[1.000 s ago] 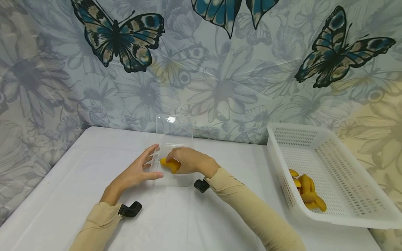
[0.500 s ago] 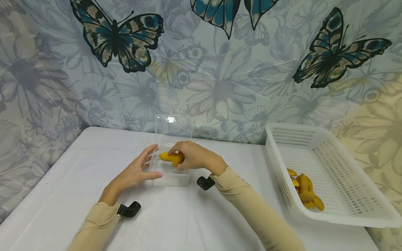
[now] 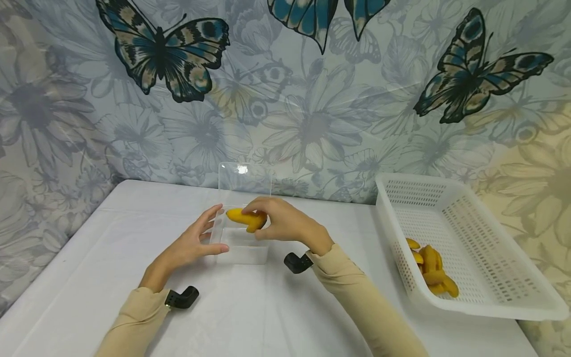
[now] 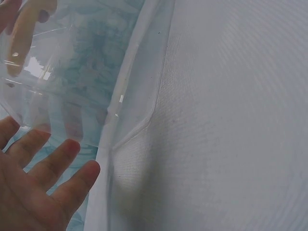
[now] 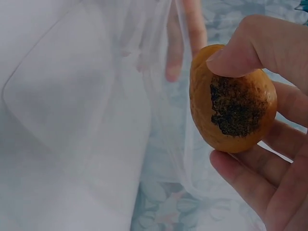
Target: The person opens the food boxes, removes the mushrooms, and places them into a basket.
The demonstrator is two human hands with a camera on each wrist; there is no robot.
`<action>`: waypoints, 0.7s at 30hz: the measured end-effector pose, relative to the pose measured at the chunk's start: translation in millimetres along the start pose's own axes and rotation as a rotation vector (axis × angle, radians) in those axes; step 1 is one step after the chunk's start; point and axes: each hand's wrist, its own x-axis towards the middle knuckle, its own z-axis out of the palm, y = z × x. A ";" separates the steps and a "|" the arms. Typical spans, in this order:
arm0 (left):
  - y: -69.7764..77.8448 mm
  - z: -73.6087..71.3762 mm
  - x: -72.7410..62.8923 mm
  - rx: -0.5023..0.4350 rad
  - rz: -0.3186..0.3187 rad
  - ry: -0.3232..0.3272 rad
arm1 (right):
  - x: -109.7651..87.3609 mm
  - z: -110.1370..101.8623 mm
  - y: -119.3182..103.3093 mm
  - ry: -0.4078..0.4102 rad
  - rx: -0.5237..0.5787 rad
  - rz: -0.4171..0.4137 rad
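My right hand (image 3: 285,220) pinches a yellow lobed piece (image 3: 238,216) between thumb and fingers, over the clear plastic box (image 3: 247,256). Up close in the right wrist view, the rounded end of the yellow piece (image 5: 204,110) bears a rough blackish-brown patch. My left hand (image 3: 192,245) stands at the box's left side, fingers spread along the wall and thumb by the front corner. In the left wrist view the fingertips (image 4: 72,147) lie right at the clear wall, and the yellow piece (image 4: 21,41) shows through the plastic. The box's clear lid (image 3: 245,178) stands upright at the back.
A white perforated basket (image 3: 486,310) stands at the right, with several yellow-brown pieces (image 3: 430,263) heaped at its near left side. A white cloth (image 3: 214,317) covers the table. Behind it hangs a butterfly-print fabric (image 3: 312,124).
The right hand has lifted the yellow piece and drawn it up and slightly right, from low in the box to near its top. The left hand has stayed at the box's side.
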 end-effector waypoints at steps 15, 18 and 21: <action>-0.1 1.1 0.7 -0.005 0.026 0.007 | -34.1 -17.9 2.7 0.151 0.023 -0.007; -0.8 0.9 0.9 0.003 0.027 0.006 | -43.1 -21.2 4.7 0.180 0.034 -0.005; -1.4 0.7 1.1 0.001 0.025 0.007 | -52.7 -23.5 6.9 0.224 0.048 -0.002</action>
